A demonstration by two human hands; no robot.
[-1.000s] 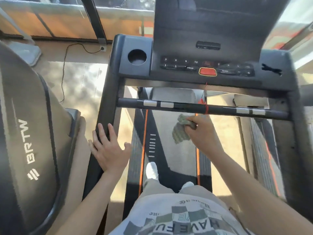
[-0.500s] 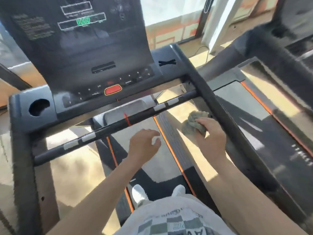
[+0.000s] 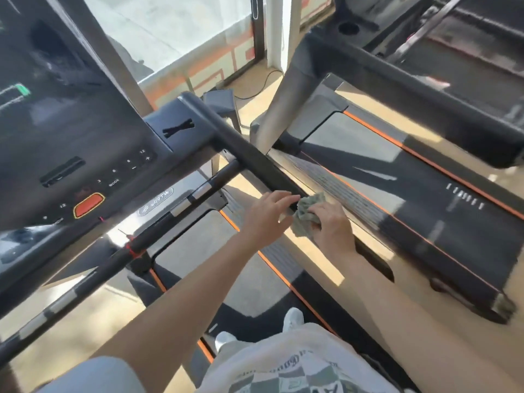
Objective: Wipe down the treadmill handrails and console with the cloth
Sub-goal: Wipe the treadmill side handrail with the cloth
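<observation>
I am wearing an off-white T-shirt (image 3: 283, 361) with a grey-green checker print (image 3: 286, 384) and dark lettering; beyond the T-shirt's hem my white shoes (image 3: 293, 319) are showing, and beside the T-shirt a pale short sleeve (image 3: 93, 375).

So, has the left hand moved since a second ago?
Yes. The left hand crossed rightward to the black right handrail, fingertips now touching it beside the crumpled grey-green cloth in the right hand.

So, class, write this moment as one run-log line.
right hand: grips crumpled grey-green cloth | cloth: against black right handrail | left hand: outstretched beside cloth
</observation>
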